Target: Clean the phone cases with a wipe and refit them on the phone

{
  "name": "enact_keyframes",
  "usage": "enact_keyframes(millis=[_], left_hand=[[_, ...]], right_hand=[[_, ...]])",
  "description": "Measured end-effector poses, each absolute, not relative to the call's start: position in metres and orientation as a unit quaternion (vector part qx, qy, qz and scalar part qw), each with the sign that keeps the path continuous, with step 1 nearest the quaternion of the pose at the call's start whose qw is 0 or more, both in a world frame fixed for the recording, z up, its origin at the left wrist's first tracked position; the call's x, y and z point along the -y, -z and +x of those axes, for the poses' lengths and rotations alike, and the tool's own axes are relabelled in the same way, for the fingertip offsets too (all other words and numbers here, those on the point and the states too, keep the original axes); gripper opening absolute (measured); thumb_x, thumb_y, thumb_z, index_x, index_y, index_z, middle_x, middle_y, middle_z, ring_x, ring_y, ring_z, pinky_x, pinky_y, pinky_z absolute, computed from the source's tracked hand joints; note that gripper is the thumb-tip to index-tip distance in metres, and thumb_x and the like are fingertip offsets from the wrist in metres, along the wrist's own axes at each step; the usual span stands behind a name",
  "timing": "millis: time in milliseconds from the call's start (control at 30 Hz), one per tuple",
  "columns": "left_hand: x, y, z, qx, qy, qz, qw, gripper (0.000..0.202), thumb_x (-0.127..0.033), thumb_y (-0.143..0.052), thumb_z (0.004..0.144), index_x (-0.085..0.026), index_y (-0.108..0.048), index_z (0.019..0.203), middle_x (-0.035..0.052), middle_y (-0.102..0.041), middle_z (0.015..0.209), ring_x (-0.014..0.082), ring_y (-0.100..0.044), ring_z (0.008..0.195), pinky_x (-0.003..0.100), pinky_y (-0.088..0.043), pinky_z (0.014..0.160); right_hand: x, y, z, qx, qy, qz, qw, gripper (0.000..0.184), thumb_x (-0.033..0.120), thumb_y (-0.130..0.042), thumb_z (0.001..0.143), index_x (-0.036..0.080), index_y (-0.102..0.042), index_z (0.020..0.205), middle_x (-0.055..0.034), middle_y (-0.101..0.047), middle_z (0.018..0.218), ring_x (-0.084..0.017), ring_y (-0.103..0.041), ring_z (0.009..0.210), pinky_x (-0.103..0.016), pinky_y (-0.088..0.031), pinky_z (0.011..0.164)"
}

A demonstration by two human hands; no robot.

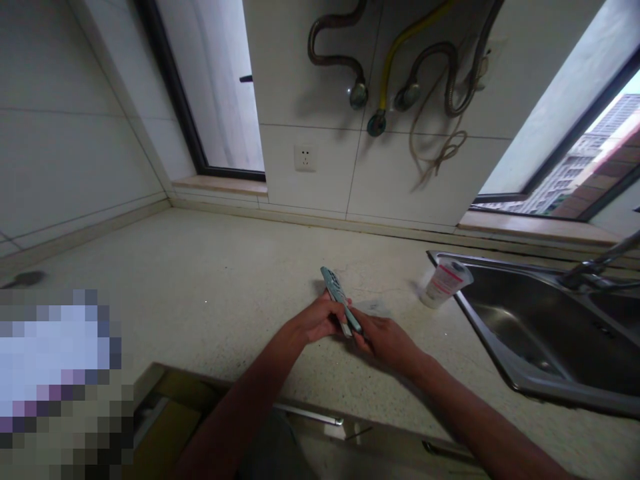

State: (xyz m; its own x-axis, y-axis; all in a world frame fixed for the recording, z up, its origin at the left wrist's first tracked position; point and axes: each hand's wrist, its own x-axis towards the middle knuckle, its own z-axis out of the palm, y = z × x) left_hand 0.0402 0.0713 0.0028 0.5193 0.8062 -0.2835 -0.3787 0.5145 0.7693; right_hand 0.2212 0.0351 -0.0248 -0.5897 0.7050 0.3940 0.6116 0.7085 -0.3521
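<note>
Far left, low: blurred block (57,373), can't tell what it is. Next to it, below the counter edge, an open drawer (167,417) with a brownish inside. A metal bar handle (310,414) sits further right on the cabinet front.

Speckled beige countertop (200,287) runs across the whole view. On the tiled wall behind it: a white wall socket (305,158), with corrugated hoses (345,63) and a yellow hose (395,53) looped above.

Centre: left hand (317,321) and right hand (386,340) meet just above the counter, both on a slim teal object (336,293). Exact type is not readable.
- Left hand: fingers curled shut around the lower-middle part, thumb on top.
- Right hand: fingers closed on the bottom end, touching the left hand's fingertips.
- Object: tilted, free end pointing up and away to the left, clear of the counter.

Just beyond the right hand, a flat bit of clear plastic (374,307) lies on the counter.

Right of that, a white tube with red band (445,283) leans at the corner of the stainless sink (530,380), near the hands but apart from them. A metal faucet (597,265) reaches over the sink from the right edge.
</note>
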Motion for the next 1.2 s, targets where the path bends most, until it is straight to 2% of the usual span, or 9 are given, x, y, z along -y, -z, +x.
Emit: enact_keyframes(millis=[233, 333, 433, 567, 667, 733, 867, 1000, 1200], left_hand=[[-0.074, -0.001, 0.031, -0.327, -0.319, 0.367, 0.810, 0.057, 0.002, -0.055, 0.038, -0.017, -0.053, 0.092, 0.0033, -0.067, 0.089, 0.0205, -0.065, 0.075, 0.034, -0.053, 0.066], [-0.074, -0.004, 0.025, -0.292, -0.295, 0.383, 0.825, 0.064, 0.002, -0.052, 0.037, -0.016, -0.056, 0.099, 0.0082, -0.070, 0.100, 0.0282, -0.068, 0.088, 0.040, -0.054, 0.075], [-0.075, -0.006, 0.022, -0.260, -0.313, 0.373, 0.834, 0.058, -0.008, -0.054, 0.041, -0.012, -0.060, 0.099, 0.0116, -0.070, 0.098, 0.0280, -0.068, 0.089, 0.042, -0.053, 0.079], [-0.078, -0.007, 0.018, -0.307, -0.341, 0.359, 0.813, 0.039, -0.033, -0.060, 0.060, -0.010, -0.063, 0.090, 0.0100, -0.065, 0.079, 0.0186, -0.062, 0.070, 0.030, -0.049, 0.068], [-0.083, -0.008, 0.015, -0.370, -0.416, 0.409, 0.723, 0.049, -0.053, -0.053, 0.075, -0.011, -0.062, 0.100, 0.0077, -0.062, 0.081, 0.0133, -0.054, 0.061, 0.026, -0.043, 0.058], [-0.087, -0.008, 0.012, -0.416, -0.462, 0.475, 0.623, 0.060, -0.058, -0.045, 0.082, -0.015, -0.056, 0.123, 0.0087, -0.062, 0.095, 0.0141, -0.054, 0.067, 0.025, -0.042, 0.058], [-0.091, -0.006, 0.008, -0.549, -0.455, 0.627, 0.313, 0.069, -0.050, -0.042, 0.091, -0.022, -0.030, 0.153, 0.0141, -0.052, 0.126, 0.0217, -0.055, 0.106, 0.035, -0.046, 0.087], [-0.090, -0.004, 0.008, -0.647, -0.324, 0.682, 0.106, 0.069, -0.049, -0.051, 0.090, -0.022, -0.036, 0.152, 0.0173, -0.053, 0.125, 0.0285, -0.053, 0.114, 0.042, -0.041, 0.097], [-0.084, -0.001, 0.012, -0.700, -0.189, 0.689, 0.014, 0.066, -0.051, -0.057, 0.086, -0.022, -0.047, 0.145, 0.0173, -0.060, 0.117, 0.0312, -0.057, 0.108, 0.040, -0.045, 0.088]], right_hand=[[-0.037, 0.012, 0.240, 0.880, 0.003, -0.404, 0.249, 0.042, 0.020, -0.044, 0.089, 0.014, -0.055, 0.129, -0.0107, -0.076, 0.085, -0.020, -0.070, 0.065, -0.028, -0.055, 0.060], [-0.038, 0.002, 0.261, 0.775, -0.021, -0.516, 0.364, 0.034, 0.029, -0.044, 0.091, 0.016, -0.062, 0.117, -0.0036, -0.070, 0.064, -0.018, -0.062, 0.050, -0.027, -0.049, 0.050], [-0.040, -0.006, 0.267, 0.655, -0.075, -0.541, 0.523, 0.032, 0.040, -0.046, 0.091, 0.017, -0.064, 0.103, -0.0035, -0.067, 0.070, -0.019, -0.061, 0.057, -0.029, -0.050, 0.053], [-0.046, -0.008, 0.252, 0.496, -0.334, -0.494, 0.630, 0.023, 0.044, -0.055, 0.085, 0.021, -0.058, 0.084, 0.0013, -0.058, 0.069, -0.017, -0.058, 0.059, -0.029, -0.053, 0.048], [-0.054, -0.007, 0.247, 0.348, -0.473, -0.453, 0.671, 0.018, 0.034, -0.065, 0.078, 0.021, -0.053, 0.077, 0.0013, -0.060, 0.071, -0.018, -0.061, 0.062, -0.030, -0.057, 0.046], [-0.058, -0.006, 0.250, 0.272, -0.527, -0.443, 0.672, 0.013, 0.026, -0.065, 0.076, 0.020, -0.054, 0.079, -0.0013, -0.065, 0.076, -0.020, -0.066, 0.068, -0.031, -0.061, 0.049], [-0.063, -0.003, 0.259, 0.207, -0.601, -0.439, 0.635, 0.006, 0.019, -0.060, 0.081, 0.020, -0.057, 0.085, -0.0049, -0.071, 0.082, -0.019, -0.069, 0.070, -0.036, -0.066, 0.063], [-0.066, 0.003, 0.259, 0.233, -0.617, -0.463, 0.592, 0.008, 0.013, -0.061, 0.081, 0.019, -0.058, 0.086, -0.0058, -0.071, 0.080, -0.016, -0.069, 0.067, -0.026, -0.064, 0.061], [-0.064, 0.010, 0.254, 0.365, -0.556, -0.531, 0.525, 0.035, 0.014, -0.071, 0.071, 0.022, -0.054, 0.101, -0.0009, -0.066, 0.080, -0.016, -0.068, 0.066, -0.028, -0.063, 0.059]])
